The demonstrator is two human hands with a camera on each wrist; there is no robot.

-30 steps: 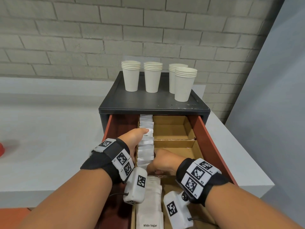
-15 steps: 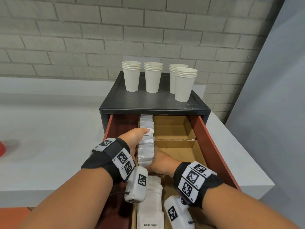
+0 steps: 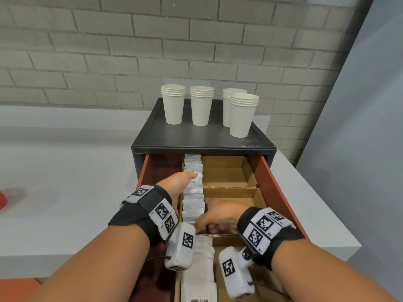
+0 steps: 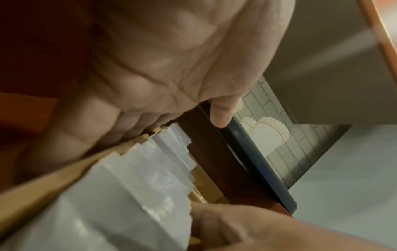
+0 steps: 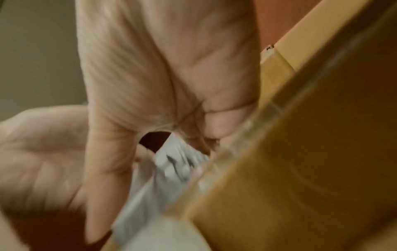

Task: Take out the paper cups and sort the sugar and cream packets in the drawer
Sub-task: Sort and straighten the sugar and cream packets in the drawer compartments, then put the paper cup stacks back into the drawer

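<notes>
Counting four paper cup stacks [image 3: 220, 107] atop cabinet [image 3: 202, 140] — our left hand [image 3: 177, 184] flat against packet row [image 3: 193, 192], right hand [image 3: 220, 216] pinching packets.

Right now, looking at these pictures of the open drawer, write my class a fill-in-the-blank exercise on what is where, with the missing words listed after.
1. The stacks of paper cups standing on top of the black cabinet number ____.
2. The printed word on the packet under the left hand is ____.
3. The packet nearest the camera reads White ____.
4. The right hand rests against the row of white packets inside the open ____.

Missing words: four; Coffee; Sugar; drawer
</notes>
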